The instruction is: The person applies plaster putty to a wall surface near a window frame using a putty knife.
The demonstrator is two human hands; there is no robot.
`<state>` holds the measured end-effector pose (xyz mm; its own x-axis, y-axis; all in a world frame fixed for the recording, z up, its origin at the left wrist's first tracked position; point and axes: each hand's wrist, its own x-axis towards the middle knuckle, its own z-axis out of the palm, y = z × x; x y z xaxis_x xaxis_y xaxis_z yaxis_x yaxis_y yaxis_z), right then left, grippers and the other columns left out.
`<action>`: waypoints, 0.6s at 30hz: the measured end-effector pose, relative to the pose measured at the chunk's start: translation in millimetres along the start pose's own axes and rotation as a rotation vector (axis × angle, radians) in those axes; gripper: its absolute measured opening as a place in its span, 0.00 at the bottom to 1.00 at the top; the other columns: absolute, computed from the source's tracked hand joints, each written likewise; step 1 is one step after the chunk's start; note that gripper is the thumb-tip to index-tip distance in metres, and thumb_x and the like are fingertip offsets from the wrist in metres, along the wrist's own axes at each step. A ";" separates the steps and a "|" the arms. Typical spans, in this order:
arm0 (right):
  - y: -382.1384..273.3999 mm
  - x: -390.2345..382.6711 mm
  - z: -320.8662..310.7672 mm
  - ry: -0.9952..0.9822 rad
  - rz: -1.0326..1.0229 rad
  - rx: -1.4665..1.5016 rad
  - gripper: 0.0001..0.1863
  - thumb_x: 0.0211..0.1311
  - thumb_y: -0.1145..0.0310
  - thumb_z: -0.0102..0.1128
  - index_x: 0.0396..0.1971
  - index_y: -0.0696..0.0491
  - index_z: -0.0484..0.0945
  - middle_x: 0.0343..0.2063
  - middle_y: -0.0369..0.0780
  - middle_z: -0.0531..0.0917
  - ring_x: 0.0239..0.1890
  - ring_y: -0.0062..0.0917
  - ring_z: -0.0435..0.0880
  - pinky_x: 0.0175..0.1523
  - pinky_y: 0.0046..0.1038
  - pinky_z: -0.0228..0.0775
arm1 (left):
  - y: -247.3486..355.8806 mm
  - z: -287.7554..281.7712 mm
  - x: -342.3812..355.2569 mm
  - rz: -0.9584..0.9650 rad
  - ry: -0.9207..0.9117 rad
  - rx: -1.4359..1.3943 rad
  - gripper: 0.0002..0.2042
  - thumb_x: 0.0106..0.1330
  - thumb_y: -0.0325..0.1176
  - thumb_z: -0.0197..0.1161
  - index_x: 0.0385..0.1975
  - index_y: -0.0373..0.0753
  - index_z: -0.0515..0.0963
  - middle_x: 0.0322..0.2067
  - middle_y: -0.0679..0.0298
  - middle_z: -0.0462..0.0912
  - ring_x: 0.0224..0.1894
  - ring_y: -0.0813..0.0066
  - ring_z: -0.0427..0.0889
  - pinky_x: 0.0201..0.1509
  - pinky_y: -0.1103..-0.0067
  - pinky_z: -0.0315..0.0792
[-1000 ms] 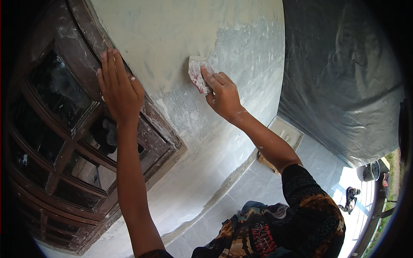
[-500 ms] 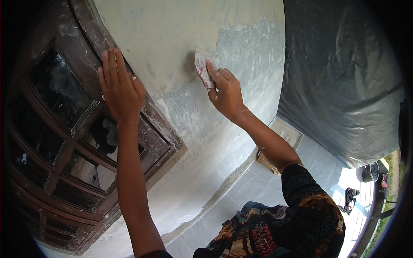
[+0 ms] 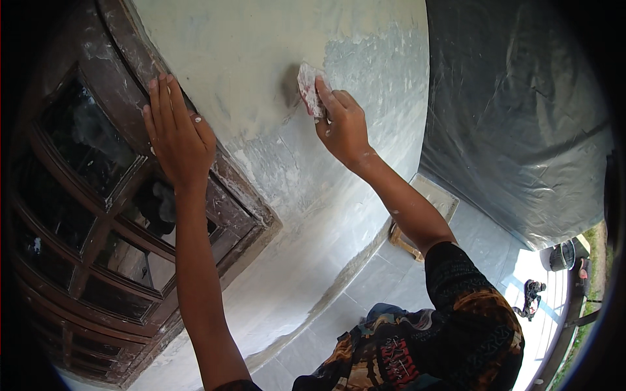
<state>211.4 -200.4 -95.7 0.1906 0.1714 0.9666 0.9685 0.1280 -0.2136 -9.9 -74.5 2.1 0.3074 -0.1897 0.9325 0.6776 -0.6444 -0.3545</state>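
Note:
My left hand (image 3: 179,133) lies open, fingertips resting on the dark brown wooden window frame (image 3: 235,199), whose glass panes (image 3: 85,124) fill the left side. My right hand (image 3: 345,124) grips a small flat red-and-white pad (image 3: 311,91), smeared with white, its thumb or forefinger pressed along it. The pad is against the wall (image 3: 228,58), on cream coating just left of a mottled pale grey patch (image 3: 365,78); I cannot tell exactly what the pad is.
A dark plastic sheet (image 3: 508,124) hangs at right. Below it stands a small dusty table (image 3: 441,194) on grey floor tiles (image 3: 358,287). A dark bucket (image 3: 561,256) and a dark bundle (image 3: 531,300) lie at the far right, near a railing and grass.
My right hand has moved up the wall with the pad, which also shifted slightly right at first. My left hand stays on the frame; the view has shifted very slightly.

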 end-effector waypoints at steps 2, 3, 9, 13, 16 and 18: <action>22.8 33.2 4.5 0.085 0.024 -0.093 0.38 0.44 0.83 0.61 0.63 0.57 0.70 0.34 0.43 0.81 0.36 0.38 0.79 0.41 0.37 0.73 | -0.5 -2.8 -0.1 0.003 0.006 0.000 0.30 0.65 0.29 0.43 0.70 0.34 0.58 0.70 0.54 0.62 0.74 0.57 0.57 0.74 0.55 0.52; 29.9 40.6 10.2 0.061 0.053 -0.135 0.37 0.46 0.81 0.61 0.63 0.57 0.69 0.35 0.43 0.81 0.38 0.39 0.79 0.43 0.38 0.74 | -1.9 -1.1 -2.2 0.001 0.004 0.004 0.30 0.65 0.30 0.43 0.70 0.34 0.58 0.70 0.54 0.62 0.74 0.58 0.57 0.75 0.55 0.52; 21.1 -31.6 38.2 -0.115 -0.058 -0.096 0.45 0.42 0.80 0.65 0.67 0.57 0.63 0.39 0.44 0.80 0.43 0.40 0.79 0.46 0.38 0.77 | -3.9 -2.0 -2.0 0.000 -0.007 0.003 0.30 0.65 0.30 0.43 0.70 0.34 0.58 0.70 0.53 0.62 0.74 0.57 0.57 0.75 0.55 0.51; 7.4 -44.3 16.8 -0.083 -0.109 0.042 0.44 0.41 0.84 0.62 0.67 0.54 0.66 0.31 0.42 0.78 0.34 0.36 0.77 0.40 0.34 0.75 | -2.2 0.3 -3.0 -0.008 -0.015 0.001 0.29 0.65 0.30 0.43 0.70 0.34 0.58 0.70 0.53 0.61 0.74 0.57 0.57 0.75 0.55 0.51; 24.4 11.2 7.1 0.012 0.015 -0.050 0.39 0.43 0.81 0.62 0.63 0.57 0.69 0.35 0.44 0.80 0.41 0.38 0.79 0.45 0.36 0.76 | -1.6 -1.2 -0.4 0.002 0.003 -0.009 0.30 0.65 0.30 0.43 0.70 0.34 0.58 0.70 0.53 0.61 0.74 0.57 0.57 0.75 0.55 0.50; 37.3 36.0 13.3 0.058 0.005 -0.115 0.36 0.46 0.81 0.61 0.62 0.59 0.69 0.37 0.45 0.80 0.42 0.40 0.79 0.45 0.37 0.76 | -1.1 -1.4 -0.8 0.003 0.000 -0.007 0.30 0.66 0.30 0.43 0.70 0.34 0.58 0.70 0.53 0.61 0.74 0.56 0.57 0.75 0.55 0.51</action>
<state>252.2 -176.4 -70.7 0.2011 0.1145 0.9729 0.9789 0.0140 -0.2040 -11.8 -74.7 1.9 0.3093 -0.1921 0.9314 0.6721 -0.6487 -0.3570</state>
